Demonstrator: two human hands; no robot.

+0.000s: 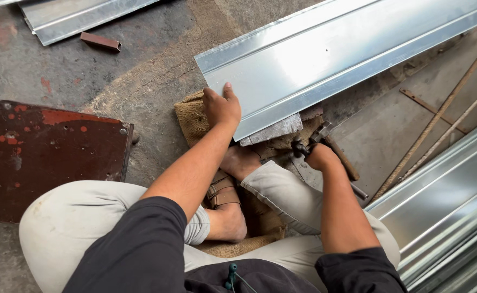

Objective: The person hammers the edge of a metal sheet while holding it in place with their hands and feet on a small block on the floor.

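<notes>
Going left to right with the long shiny metal sheet (336, 59) as the reference: well off to its left a rusty dark red plate (59, 157) lies flat on the concrete floor (146, 81), and up above that sit another strip of sheet metal (81, 16) and one small brown bar (101, 42). The left hand (222, 108) is pressed flat on the near left corner of the sheet, fingers spread a bit, looks like it's pinning the sheet so it doesn't slide or bounce. That corner rests on a small grey block (274, 130) sitting on burlap sacking (192, 116), probably as a firm backing right under the edge being worked. Just below the sheet's near edge, the right hand (320, 157) is closed tight around a hammer (325, 138), head pointing toward the block. Right of that, two thin rods (439, 119) lie slanted on the floor, and more ribbed sheets (450, 217) are stacked in the bottom right corner, can't count them exactly. The person sits cross-legged on the sacking, bare feet tucked in.
</notes>
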